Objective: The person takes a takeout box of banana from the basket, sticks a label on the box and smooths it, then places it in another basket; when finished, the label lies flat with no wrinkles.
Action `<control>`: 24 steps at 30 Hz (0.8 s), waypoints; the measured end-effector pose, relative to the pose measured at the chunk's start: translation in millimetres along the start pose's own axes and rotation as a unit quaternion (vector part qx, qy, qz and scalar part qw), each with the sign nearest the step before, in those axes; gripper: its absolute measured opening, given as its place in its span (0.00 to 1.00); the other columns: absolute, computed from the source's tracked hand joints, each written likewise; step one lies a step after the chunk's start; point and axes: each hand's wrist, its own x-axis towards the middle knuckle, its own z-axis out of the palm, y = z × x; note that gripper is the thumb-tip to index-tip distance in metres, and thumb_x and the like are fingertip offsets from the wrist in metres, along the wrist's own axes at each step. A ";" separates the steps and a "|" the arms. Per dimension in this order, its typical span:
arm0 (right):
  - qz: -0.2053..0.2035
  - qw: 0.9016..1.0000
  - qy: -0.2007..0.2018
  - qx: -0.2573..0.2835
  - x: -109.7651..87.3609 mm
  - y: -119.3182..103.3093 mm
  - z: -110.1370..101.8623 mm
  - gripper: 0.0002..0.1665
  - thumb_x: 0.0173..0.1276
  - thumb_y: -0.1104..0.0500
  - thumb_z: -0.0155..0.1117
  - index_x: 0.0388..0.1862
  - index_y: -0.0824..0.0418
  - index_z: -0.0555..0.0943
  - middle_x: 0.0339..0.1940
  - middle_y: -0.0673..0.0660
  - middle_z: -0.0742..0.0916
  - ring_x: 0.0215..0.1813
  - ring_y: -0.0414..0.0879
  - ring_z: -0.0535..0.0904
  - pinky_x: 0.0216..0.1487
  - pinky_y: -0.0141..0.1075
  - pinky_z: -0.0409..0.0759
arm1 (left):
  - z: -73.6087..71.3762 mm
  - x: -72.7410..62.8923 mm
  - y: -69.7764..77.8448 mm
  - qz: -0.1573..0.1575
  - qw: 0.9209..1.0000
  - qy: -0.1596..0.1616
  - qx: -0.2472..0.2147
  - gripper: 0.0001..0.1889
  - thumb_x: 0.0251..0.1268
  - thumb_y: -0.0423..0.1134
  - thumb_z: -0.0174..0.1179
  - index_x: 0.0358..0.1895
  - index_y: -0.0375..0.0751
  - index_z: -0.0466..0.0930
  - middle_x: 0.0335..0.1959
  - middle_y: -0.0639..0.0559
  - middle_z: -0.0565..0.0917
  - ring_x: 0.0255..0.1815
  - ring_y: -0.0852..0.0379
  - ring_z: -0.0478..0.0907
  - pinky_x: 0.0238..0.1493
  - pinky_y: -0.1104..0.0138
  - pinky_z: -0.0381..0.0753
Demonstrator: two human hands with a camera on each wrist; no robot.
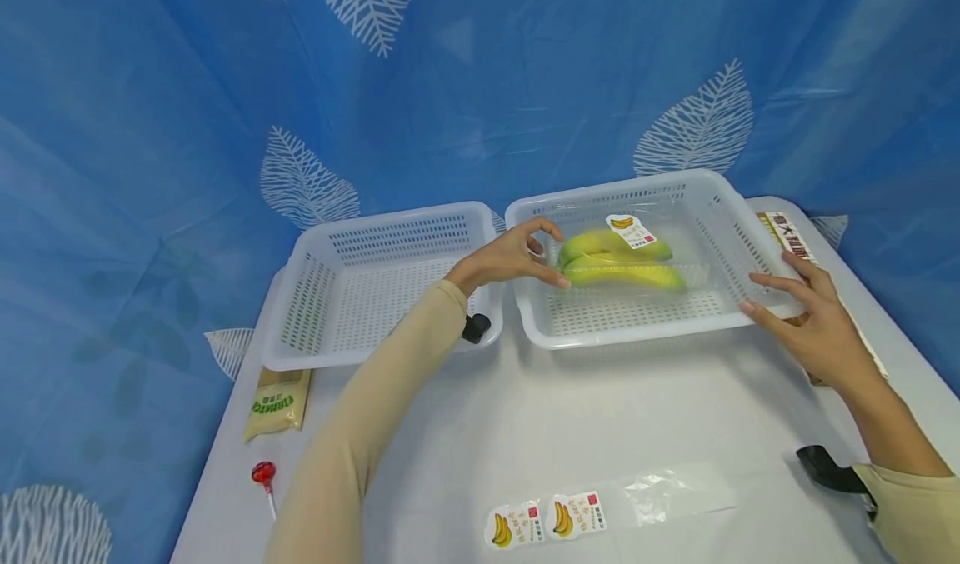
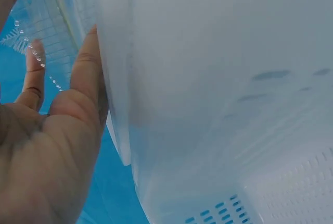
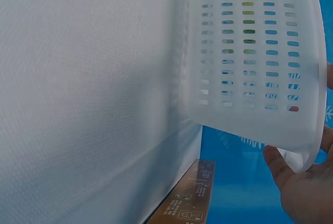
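Observation:
A pack of yellow-green bananas (image 1: 622, 272) in clear plastic, with a banana-print label (image 1: 631, 231), lies in the right white basket (image 1: 645, 331). My left hand (image 1: 513, 256) reaches over that basket's left rim, its thumb and curved fingers around the pack's left end. The left wrist view shows these fingers at the clear plastic (image 2: 54, 21), beside the basket wall. At the right end, my right hand (image 1: 813, 318) grips the basket's rim, with the thumb low on the outside in the right wrist view. Some right fingertips are hidden behind the rim there.
Left of it stands another white basket (image 1: 375, 297). A beige packet (image 1: 277, 401) and a red lollipop (image 1: 263, 472) lie at the left. Two banana stickers (image 1: 543, 521) on a clear strip lie in front. A printed box (image 1: 787, 235) stands behind the right hand.

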 end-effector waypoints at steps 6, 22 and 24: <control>0.003 1.000 0.000 -0.008 -0.1 -0.9 -0.2 0.32 0.69 0.54 0.65 0.66 0.69 0.72 0.82 0.58 0.47 0.76 0.76 0.47 0.35 0.06 0.58 | 0.2 3.6 -0.3 -0.007 1.000 0.003 0.027 0.37 0.50 0.46 0.76 0.63 0.46 0.68 0.57 0.44 0.69 0.50 0.50 0.70 0.48 0.55 0.75; 0.012 1.000 -0.006 -0.010 -0.3 -1.3 0.4 0.33 0.69 0.53 0.65 0.67 0.68 0.71 0.82 0.57 0.45 0.75 0.77 0.47 0.35 0.06 0.59 | 7.8 10.6 4.0 -0.034 0.998 -0.043 -0.012 0.38 0.52 0.40 0.75 0.64 0.42 0.61 0.22 0.48 0.77 0.46 0.32 0.81 0.56 0.54 0.81; 0.011 1.000 -0.007 -0.009 -0.2 -0.9 0.4 0.33 0.69 0.53 0.65 0.67 0.68 0.71 0.82 0.58 0.45 0.75 0.77 0.48 0.35 0.06 0.59 | 9.0 10.6 4.5 -0.039 0.998 -0.044 -0.016 0.38 0.52 0.39 0.75 0.64 0.42 0.61 0.21 0.47 0.76 0.47 0.31 0.81 0.55 0.55 0.81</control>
